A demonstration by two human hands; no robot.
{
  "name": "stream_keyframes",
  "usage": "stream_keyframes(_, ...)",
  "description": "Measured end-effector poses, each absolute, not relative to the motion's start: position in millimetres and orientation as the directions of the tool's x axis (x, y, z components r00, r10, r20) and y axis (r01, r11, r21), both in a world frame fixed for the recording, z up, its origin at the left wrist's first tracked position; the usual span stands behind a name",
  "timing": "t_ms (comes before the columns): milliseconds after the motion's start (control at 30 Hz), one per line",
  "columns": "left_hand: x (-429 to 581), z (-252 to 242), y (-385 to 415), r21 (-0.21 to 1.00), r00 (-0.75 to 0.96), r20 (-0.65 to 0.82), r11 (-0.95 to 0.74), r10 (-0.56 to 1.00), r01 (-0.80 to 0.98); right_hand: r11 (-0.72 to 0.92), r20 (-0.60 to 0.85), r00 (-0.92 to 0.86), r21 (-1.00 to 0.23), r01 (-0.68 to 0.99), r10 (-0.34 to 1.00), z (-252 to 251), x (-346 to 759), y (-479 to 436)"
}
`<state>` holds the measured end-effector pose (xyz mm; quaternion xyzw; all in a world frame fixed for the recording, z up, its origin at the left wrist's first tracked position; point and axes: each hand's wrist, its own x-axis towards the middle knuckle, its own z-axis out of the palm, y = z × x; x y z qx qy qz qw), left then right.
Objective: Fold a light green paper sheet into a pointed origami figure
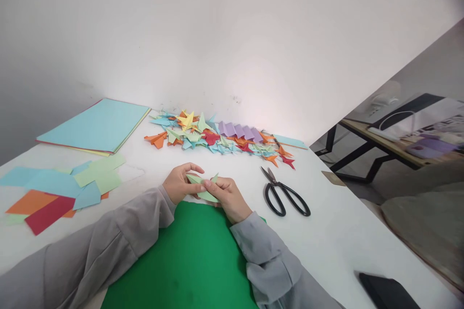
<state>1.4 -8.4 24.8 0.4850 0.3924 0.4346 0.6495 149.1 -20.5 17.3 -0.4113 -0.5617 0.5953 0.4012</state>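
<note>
Between both hands is a light green folded paper (208, 196), with pointed ends sticking up on its left and right. My left hand (180, 184) pinches its left side between thumb and fingers. My right hand (229, 197) grips the other side, its thumb pressed near the middle of the paper. Part of the fold is hidden behind the fingers. Below the hands lies a green sheet (181, 256) on the white table. Beyond them, along the wall, spreads a pile of small folded paper figures (210, 137) in several colours.
Black-handled scissors (282, 193) lie partly open to the right. Loose cut paper pieces (50, 212) are scattered at the left, with a stack of large coloured sheets (96, 125) behind. A black flat object (387, 292) rests near the right table edge. A wall rises behind.
</note>
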Motion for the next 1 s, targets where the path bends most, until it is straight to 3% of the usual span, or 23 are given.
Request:
stream_keyframes(433, 0.9, 29.6, -8.1, 0.917, 0.339, -0.169, 0.274, 0.925, -0.289, -0.103, -0.076, -0.27, -0.991, -0.087, 0.96, 21.3, 145.6, -22.9)
stream_keyframes(867, 1.2, 25.5, -9.1, 0.952, 0.299, -0.096, 0.175, 0.949, -0.251, -0.092, -0.076, -0.273, -0.995, -0.049, 0.959, 20.4, 145.9, -22.4)
stream_keyframes(1000, 0.6, 25.9, -8.7, 0.953, 0.307, -0.078, 0.161, 0.948, -0.256, -0.028, -0.011, -0.25, -0.998, -0.064, 0.968, 21.4, 146.1, -21.4)
